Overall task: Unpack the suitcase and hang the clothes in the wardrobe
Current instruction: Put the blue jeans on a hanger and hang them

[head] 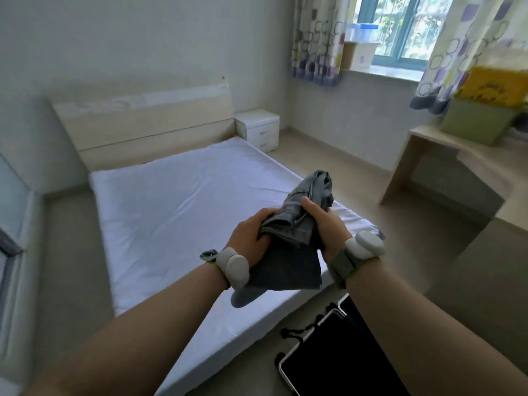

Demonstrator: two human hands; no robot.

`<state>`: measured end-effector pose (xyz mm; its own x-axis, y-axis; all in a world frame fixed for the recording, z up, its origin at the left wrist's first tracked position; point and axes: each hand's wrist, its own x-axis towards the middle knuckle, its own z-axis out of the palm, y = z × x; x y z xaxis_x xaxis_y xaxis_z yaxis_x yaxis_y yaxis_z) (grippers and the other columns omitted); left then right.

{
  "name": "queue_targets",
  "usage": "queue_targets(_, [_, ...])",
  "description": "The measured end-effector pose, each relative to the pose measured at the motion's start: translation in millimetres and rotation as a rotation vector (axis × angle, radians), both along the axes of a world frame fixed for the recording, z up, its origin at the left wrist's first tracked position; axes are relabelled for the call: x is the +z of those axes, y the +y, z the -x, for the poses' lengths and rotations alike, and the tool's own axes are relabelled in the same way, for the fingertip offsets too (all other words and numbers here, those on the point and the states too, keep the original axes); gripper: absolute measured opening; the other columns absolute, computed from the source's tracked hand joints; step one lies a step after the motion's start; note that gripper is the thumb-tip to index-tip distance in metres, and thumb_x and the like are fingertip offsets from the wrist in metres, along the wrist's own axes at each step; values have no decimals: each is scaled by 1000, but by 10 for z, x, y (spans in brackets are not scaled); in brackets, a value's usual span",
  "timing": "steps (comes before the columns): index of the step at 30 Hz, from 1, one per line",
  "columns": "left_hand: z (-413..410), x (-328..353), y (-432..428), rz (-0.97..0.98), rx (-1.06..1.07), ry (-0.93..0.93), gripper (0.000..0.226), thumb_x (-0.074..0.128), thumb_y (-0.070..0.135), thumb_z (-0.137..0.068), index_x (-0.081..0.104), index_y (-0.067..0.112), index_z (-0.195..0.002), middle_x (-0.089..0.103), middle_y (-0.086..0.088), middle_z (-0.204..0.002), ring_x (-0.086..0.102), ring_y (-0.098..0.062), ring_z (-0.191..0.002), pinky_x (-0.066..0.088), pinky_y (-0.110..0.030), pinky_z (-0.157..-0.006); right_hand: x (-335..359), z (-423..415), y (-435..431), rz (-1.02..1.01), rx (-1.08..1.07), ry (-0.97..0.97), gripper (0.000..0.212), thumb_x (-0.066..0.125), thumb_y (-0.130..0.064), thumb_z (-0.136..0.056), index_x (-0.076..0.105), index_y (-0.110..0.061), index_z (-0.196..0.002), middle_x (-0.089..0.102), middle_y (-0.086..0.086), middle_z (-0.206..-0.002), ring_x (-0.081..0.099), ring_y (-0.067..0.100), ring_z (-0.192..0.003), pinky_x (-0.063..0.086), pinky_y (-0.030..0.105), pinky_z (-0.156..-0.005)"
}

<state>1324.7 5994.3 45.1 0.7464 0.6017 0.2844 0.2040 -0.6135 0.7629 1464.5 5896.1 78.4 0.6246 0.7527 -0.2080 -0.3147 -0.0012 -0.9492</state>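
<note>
Forearms reach out from the lower edge of the view, each with a pale wrist band. We find the left grip (251, 238) and the right grip (325, 224) both curled tight round one bunched grey garment (288, 261), seemingly denim trousers. It is held in the air above the foot corner of the bed (171, 210), with a loose end hanging below the wrists.

We judge the task to be at an early or middle stage. One item is out of the suitcase (311, 332), which lies open on the floor just beside the foot of the bed. Its interior reads as solid black, so we cannot tell what remains inside. No hanger and no wardrobe appear in view. Shaking out, hanging and stowing this garment are all left to do.

Surroundings:
- A white nightstand (261, 130) stands beside the headboard.
- A pale wood worktop (445, 144) at the right carries a green box (474, 121).
- Patterned curtains (317, 38) flank the window.

In our assessment the open suitcase at the feet is the main trip risk when turning away.
</note>
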Motion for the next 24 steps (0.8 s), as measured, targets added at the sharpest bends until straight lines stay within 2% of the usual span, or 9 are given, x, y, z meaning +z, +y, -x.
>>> queue_targets(3, [237, 181, -59, 70, 177, -30, 30, 49, 28, -92, 56, 23, -121, 63, 1, -116, 57, -19, -106, 39, -27, -87, 11, 196, -10, 6, 229, -26, 33, 65, -33, -87, 64, -13, -113, 71, 11, -106, 68, 28, -98, 53, 41, -88])
queue_targets(8, [666, 333, -155, 249, 299, 20, 14, 49, 35, -95, 57, 28, -105, 61, 2, -104, 57, -14, -91, 44, -28, -81, -37, 430, -24, 193, 388, -450, 25, 67, -10, -81, 60, -14, -105, 67, 7, -100, 64, 27, -96, 50, 36, -84])
queue_targets(11, [1028, 377, -223, 373, 418, 15, 26, 49, 43, -94, 61, 25, -107, 64, -6, -112, 59, -22, -98, 46, -36, -90, -61, 645, 13, 200, 494, -521, 23, 66, -8, -83, 60, -17, -104, 66, 7, -100, 62, 23, -91, 46, 31, -79])
queue_targets(14, [1464, 383, -237, 434, 531, -23, 37, 48, 43, -94, 60, 19, -121, 61, -2, -113, 56, -19, -98, 41, -29, -85, -89, 953, 107, 188, 600, -630, 26, 67, -10, -83, 62, -12, -109, 68, 9, -101, 62, 22, -90, 47, 28, -76])
queue_targets(17, [1888, 447, -177, 471, 616, -65, 43, 52, 46, -92, 59, 17, -124, 60, 0, -113, 56, -17, -100, 41, -28, -87, -107, 1225, 236, 216, 676, -762, 38, 69, -10, -81, 60, -12, -118, 66, 5, -104, 60, 18, -92, 44, 23, -74])
queue_targets(19, [2187, 521, -54, 494, 684, -115, 51, 55, 53, -87, 60, 17, -122, 60, 1, -116, 56, -20, -108, 42, -32, -95, -93, 1411, 333, 238, 704, -842, 51, 71, -14, -80, 54, -18, -128, 65, 6, -107, 61, 21, -95, 42, 24, -79])
queue_targets(21, [2443, 586, 74, 560, 702, -168, 55, 57, 61, -79, 64, 20, -115, 62, 0, -118, 57, -23, -111, 41, -38, -102, -90, 1606, 425, 233, 754, -897, 60, 68, -13, -81, 45, -27, -134, 65, 6, -97, 62, 22, -87, 43, 24, -75])
queue_targets(22, [2609, 583, 160, 587, 715, -210, 58, 60, 65, -70, 66, 22, -109, 64, -2, -118, 58, -25, -111, 40, -41, -105, -100, 1755, 484, 228, 799, -954, 58, 64, -9, -82, 44, -28, -134, 64, 6, -92, 60, 21, -82, 41, 23, -73])
queue_targets(24, [2998, 578, 324, 629, 766, -303, 65, 64, 66, -60, 67, 19, -105, 66, -6, -116, 60, -27, -109, 41, -44, -105, -183, 2118, 674, 219, 853, -1074, 50, 55, -2, -82, 54, -26, -125, 64, 6, -96, 60, 22, -89, 38, 19, -76])
